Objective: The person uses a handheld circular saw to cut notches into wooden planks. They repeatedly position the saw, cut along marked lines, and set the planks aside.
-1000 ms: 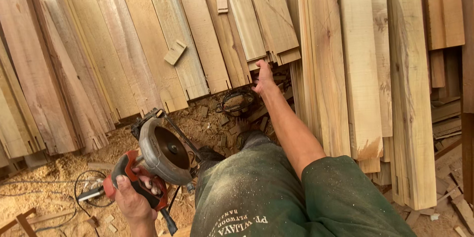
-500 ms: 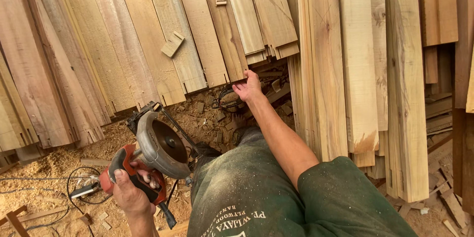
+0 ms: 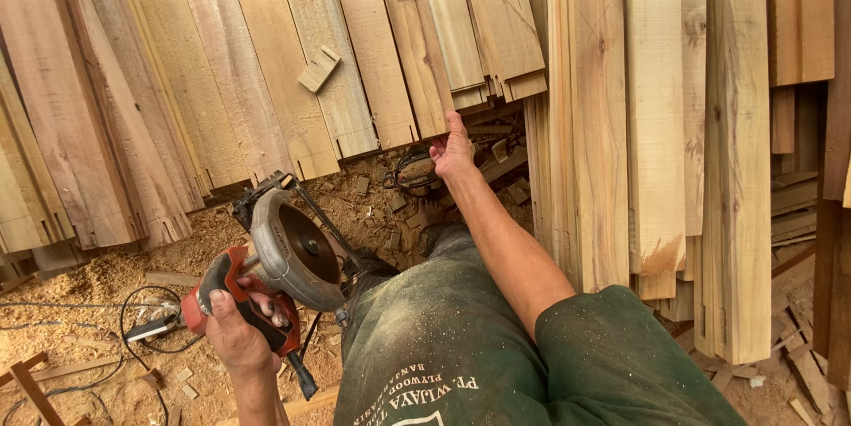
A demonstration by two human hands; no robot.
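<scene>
**A:** What was held in the left hand (image 3: 232, 324)?

**B:** A round grey metal circular saw with a red handle (image 3: 282, 259) was held there. The fingers (image 3: 266, 309) were closed tight round the red handle, and the saw was kept low, over the sawdust floor (image 3: 97, 257), away from the leg.

**A:** And the right hand (image 3: 452, 151)?

**B:** It was stretched out to the bottom end of a long pale brown wooden plank (image 3: 424, 45) that leaned in the stack. The thumb was laid on the plank's end. It could not be told if the other fingers were closed on it.

**A:** How was this best done?

**B:** The plank was best gripped firmly near its end and slid out slowly, so the planks beside it were not knocked down. The blade was best kept pointed away from the body and the black cord (image 3: 142, 297).

**A:** What were the things like?

**B:** The planks were flat, long and rough, some reddish, some yellow. The saw guard was smooth and shiny. The green trousers (image 3: 461, 337) were dusted with sawdust.
</scene>
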